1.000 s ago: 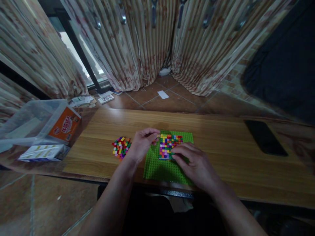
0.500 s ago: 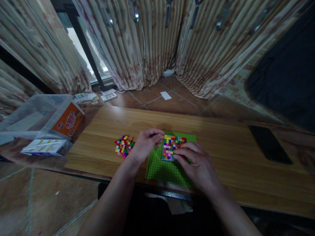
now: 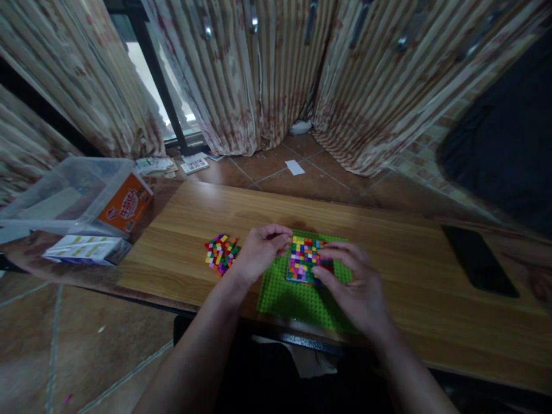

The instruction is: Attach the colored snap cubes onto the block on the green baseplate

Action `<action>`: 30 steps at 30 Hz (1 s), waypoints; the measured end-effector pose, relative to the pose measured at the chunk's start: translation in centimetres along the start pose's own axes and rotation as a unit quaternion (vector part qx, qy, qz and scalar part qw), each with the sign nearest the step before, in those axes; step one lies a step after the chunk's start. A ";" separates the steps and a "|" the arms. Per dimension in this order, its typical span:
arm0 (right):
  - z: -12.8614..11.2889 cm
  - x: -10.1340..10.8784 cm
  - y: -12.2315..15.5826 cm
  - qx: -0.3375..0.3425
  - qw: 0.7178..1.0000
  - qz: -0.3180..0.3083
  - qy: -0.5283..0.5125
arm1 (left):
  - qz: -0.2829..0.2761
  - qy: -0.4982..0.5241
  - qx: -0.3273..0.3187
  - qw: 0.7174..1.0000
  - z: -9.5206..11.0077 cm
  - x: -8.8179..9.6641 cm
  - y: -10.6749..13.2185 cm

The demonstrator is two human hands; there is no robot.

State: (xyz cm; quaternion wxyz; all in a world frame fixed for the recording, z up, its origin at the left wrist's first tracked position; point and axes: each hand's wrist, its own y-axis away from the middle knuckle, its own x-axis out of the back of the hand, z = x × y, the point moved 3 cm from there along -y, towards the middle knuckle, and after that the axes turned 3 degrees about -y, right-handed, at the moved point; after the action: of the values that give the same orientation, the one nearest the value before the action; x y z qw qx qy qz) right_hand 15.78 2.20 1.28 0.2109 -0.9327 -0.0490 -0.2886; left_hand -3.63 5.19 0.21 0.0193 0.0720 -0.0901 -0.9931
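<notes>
A square mosaic of small coloured bricks (image 3: 302,257) lies on a green studded baseplate (image 3: 284,299) on the table. At its upper left corner is my left hand (image 3: 262,248), thumb and fingertips pinched together; whatever they hold, if anything, is too small to make out. My right hand (image 3: 356,276) hovers over the mosaic's right side, thumb and fingers apart with a gap between them, and hides part of the bricks. Left of my left wrist, a loose pile of small coloured bricks (image 3: 221,253) rests on the wood.
The wooden table (image 3: 172,241) carries a dark phone-like slab (image 3: 478,260) at the right. Left of the table stand a clear plastic bin (image 3: 77,195) with an orange label and a white box (image 3: 86,249). Curtains (image 3: 233,80) hang behind; papers (image 3: 195,165) lie on the floor.
My right thumb and fingers have spread apart and shifted slightly right over the mosaic. My left hand keeps its pinch at the corner. The whole view has moved slightly.
</notes>
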 end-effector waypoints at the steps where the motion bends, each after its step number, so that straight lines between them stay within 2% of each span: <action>1: 0.1 0.1 0.0 -0.019 1.000 0.003 -0.017 | 0.001 0.001 -0.001 1.000 0.0 0.0 0.0; 5: 0.4 -0.3 0.0 -0.083 0.993 0.003 -0.088 | -0.001 -0.002 -0.003 1.000 -0.1 0.0 -0.1; 9: 0.7 -1.2 0.2 -0.112 0.988 -0.011 -0.107 | -0.005 -0.001 -0.005 1.000 0.0 0.0 -0.1; 18: 1.6 -2.3 0.3 -0.136 0.981 -0.017 -0.137 | -0.001 -0.001 -0.009 1.000 0.0 0.0 0.0; 30: 1.6 -2.1 0.2 -0.154 0.974 -0.012 -0.163 | -0.005 -0.003 -0.007 1.000 0.1 -0.1 0.1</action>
State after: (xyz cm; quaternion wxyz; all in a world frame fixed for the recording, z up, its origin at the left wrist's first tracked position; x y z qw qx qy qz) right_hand 14.89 2.74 -1.19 0.0501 -0.9879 -0.0484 -0.1387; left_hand -3.58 5.13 0.38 0.0141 0.0693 -0.0825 -0.9941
